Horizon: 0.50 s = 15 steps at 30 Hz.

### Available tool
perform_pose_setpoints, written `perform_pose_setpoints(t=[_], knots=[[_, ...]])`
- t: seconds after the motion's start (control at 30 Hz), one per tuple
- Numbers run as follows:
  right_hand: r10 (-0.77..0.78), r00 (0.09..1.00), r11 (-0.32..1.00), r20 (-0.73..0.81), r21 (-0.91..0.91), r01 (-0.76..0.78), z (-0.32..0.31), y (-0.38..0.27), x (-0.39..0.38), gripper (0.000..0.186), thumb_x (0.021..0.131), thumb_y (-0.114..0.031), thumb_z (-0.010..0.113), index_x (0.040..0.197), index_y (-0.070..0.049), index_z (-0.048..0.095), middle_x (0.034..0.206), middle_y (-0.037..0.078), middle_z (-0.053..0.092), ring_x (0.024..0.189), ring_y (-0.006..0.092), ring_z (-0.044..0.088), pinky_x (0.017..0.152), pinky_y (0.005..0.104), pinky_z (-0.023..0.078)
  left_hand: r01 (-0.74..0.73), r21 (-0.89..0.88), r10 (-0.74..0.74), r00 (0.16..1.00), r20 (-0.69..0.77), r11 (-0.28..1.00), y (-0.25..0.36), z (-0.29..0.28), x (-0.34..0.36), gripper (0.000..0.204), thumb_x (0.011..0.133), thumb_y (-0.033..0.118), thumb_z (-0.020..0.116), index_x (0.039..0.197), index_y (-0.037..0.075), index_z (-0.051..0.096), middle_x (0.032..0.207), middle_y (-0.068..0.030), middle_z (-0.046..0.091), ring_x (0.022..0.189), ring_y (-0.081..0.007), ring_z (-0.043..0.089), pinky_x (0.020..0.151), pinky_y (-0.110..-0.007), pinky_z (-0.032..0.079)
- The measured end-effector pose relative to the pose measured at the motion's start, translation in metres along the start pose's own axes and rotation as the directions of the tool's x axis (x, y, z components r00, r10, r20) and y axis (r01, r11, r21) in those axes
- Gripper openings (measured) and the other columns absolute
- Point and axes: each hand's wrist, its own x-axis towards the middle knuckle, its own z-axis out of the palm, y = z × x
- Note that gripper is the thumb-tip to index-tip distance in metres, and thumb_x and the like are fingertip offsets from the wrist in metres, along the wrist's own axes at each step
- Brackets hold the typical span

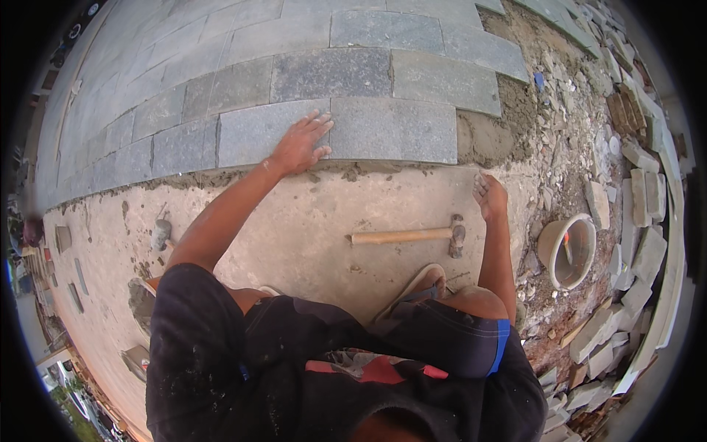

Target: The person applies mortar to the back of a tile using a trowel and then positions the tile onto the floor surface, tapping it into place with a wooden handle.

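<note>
Grey stone pavers (392,130) form rows across the upper view, some bluer, some greener. My left hand (302,144) lies open on a pale paver (254,136) along the near edge, its fingertips by the joint with the neighbouring slab. My right hand (490,193) is closed just below a bed of wet mortar (490,140) at the row's right end; whatever its fingers hold is too small to make out. Between my right hand and my knees, a hammer with a wooden handle (401,236) lies on the pale concrete (317,214).
A pale bucket (549,247) with a tool inside stands at the right among rubble (549,147), beside piled stone offcuts (639,199) and a small blue object (538,79). A grey-headed mallet (160,236) lies left of my left arm. My sandalled foot (420,287) is below the hammer.
</note>
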Motion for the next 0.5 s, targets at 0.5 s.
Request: perform_pose_setpoints(t=[0.5], knots=[[-0.203,0.916,0.199,0.347,-0.901,0.386,0.007,0.033,-0.091,0.053,0.081,-0.024,0.078,0.124,-0.002,0.059,0.104,0.018,0.066,0.108,0.0393,0.061,0.093,0.0442,0.052,0.011,0.011,-0.011,0.999,0.048,1.0,0.001,-0.006,0.0,0.058,0.095,0.033,0.063,0.144,0.004,0.049,0.159,-0.0117,0.035,0.149,-0.0316,0.027,0.121,-0.046,0.026]])
